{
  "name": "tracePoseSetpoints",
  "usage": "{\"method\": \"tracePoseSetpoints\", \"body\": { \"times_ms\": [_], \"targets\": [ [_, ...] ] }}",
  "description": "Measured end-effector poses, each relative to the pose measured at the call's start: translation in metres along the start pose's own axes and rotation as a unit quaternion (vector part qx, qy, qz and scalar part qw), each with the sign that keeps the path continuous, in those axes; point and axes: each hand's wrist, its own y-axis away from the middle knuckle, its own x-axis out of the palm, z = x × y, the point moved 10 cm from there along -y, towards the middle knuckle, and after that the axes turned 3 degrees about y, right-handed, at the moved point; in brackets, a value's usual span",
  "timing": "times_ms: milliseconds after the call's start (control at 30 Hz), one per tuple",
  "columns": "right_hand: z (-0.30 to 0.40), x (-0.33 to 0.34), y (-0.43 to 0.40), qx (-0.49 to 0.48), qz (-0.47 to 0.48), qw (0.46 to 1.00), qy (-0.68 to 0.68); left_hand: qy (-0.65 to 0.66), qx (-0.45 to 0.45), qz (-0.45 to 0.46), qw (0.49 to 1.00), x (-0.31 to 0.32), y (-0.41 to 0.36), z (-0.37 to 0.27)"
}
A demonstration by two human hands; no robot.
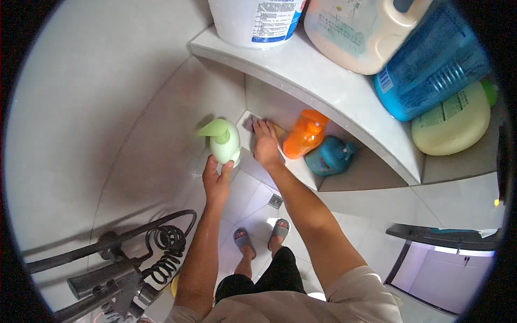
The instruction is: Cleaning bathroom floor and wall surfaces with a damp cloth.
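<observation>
My left hand point(218, 179) grips the lower part of a pale green pump bottle point(225, 145), held up near the tiled wall with its green pump head pointing left. My right hand point(264, 141) reaches into the lower corner shelf point(301, 169), palm down on a cloth point(251, 123) of which a greyish edge shows by the fingertips; the hand hides most of it. Something yellowish shows beside the fingers. Just right of this hand an orange pump bottle point(301, 139) stands on the same shelf, and a blue bottle point(329, 157) is beside it.
Above, the upper shelf point(282, 64) holds a white tub point(258, 24), a large peach-coloured jug point(355, 36), a blue bottle point(432, 64) and a yellow-green bottle point(452, 121). Black shower fittings with a coiled hose point(165, 250) jut from the left wall. A floor drain point(275, 200) lies below.
</observation>
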Motion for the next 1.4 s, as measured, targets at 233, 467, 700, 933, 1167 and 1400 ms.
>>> {"method": "tracePoseSetpoints", "body": {
  "times_ms": [233, 467, 700, 933, 1167, 1400],
  "targets": [
    [0.031, 0.004, 0.024, -0.100, 0.086, 0.988, -0.081, -0.029, 0.018, 0.013, 0.999, 0.015, -0.026, -0.024],
    [0.033, -0.069, 0.092, -0.019, 0.053, 0.978, -0.201, 0.104, 0.012, 0.072, 0.992, 0.067, -0.065, 0.014],
    [0.012, -0.138, 0.118, 0.235, -0.037, 0.916, -0.323, 0.028, 0.052, 0.101, 0.993, 0.089, -0.076, 0.026],
    [0.074, -0.230, 0.100, 0.214, -0.096, 0.911, -0.339, -0.272, 0.093, 0.075, 0.955, 0.082, -0.070, -0.003],
    [0.106, -0.353, 0.089, 0.142, -0.219, 0.884, -0.387, 0.032, 0.098, 0.065, 0.993, 0.109, 0.025, -0.126],
    [0.124, -0.422, 0.067, 0.132, -0.283, 0.875, -0.369, 0.051, 0.240, 0.178, 0.953, 0.140, 0.056, -0.295]
  ]
}}
